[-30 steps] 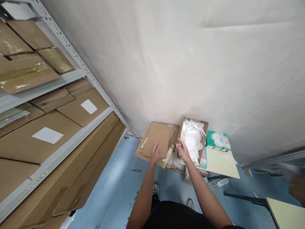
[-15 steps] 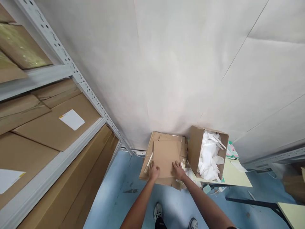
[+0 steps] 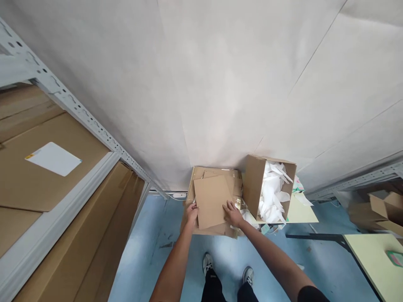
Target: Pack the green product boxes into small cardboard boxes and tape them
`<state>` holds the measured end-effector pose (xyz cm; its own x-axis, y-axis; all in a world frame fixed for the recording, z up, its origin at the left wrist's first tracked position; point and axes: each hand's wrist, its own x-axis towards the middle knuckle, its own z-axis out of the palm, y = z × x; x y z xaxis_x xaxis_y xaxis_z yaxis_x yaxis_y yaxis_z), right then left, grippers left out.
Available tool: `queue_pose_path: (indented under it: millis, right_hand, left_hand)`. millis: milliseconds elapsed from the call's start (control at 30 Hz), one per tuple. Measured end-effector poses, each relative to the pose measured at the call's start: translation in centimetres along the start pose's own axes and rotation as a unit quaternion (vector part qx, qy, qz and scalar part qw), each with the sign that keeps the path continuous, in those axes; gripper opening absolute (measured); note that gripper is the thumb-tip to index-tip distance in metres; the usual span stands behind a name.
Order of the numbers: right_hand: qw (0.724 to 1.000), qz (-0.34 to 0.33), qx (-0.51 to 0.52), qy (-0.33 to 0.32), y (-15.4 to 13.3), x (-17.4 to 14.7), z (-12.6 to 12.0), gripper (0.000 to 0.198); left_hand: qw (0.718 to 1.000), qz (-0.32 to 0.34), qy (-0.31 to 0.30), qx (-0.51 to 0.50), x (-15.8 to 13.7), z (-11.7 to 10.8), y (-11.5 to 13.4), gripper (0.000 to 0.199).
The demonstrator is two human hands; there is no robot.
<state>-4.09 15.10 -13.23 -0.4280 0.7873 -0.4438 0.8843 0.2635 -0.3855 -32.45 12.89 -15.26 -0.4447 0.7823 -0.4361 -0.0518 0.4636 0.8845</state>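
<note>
A flat brown cardboard sheet [image 3: 212, 201] lies slightly tilted on top of a pile of flattened cardboard [image 3: 201, 230]. At the sheet's left edge is my left hand [image 3: 191, 213], its fingers closed on the border; the fingertips are partly hidden. My right hand [image 3: 233, 214] rests on the sheet's right side, fingers stretched out and a little spread. Scraps and bits of clear tape show under the sheet near my right hand.
Right of the pile, an open carton [image 3: 253, 180] full of crumpled white paper [image 3: 272, 197] sits tipped on a pale yellow table [image 3: 302, 214]. Shelving [image 3: 78, 205] with big cartons stands left. A pale wall rises behind. Another table [image 3: 371, 256] is at lower right.
The cardboard sheet has turned a little counter-clockwise on the pile. My left hand has moved from its lower left corner up along the left edge. The view has shifted right.
</note>
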Motion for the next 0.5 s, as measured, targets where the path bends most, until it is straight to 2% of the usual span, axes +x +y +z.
queue_pose_path:
  millis: [100, 300, 433, 500]
  right_hand:
    - [0.998, -0.012, 0.038, 0.050, 1.1, -0.9, 0.7, 0.082]
    - [0.983, -0.007, 0.156, 0.093, 1.7, -1.6, 2.3, 0.082]
    - [0.959, -0.010, 0.249, 0.139, 0.6, -1.9, 1.0, 0.079]
    - [0.932, -0.025, 0.326, 0.154, -0.3, -2.2, -0.4, 0.079]
  left_hand:
    - [0.999, 0.005, -0.021, -0.028, 0.1, -1.1, 0.2, 0.024]
    - [0.998, 0.024, 0.000, -0.058, -1.0, -2.2, 1.7, 0.030]
    - [0.991, 0.022, 0.001, -0.132, -3.0, -3.5, 3.9, 0.034]
    - [0.988, 0.024, 0.012, -0.149, -4.3, -4.5, 5.6, 0.034]
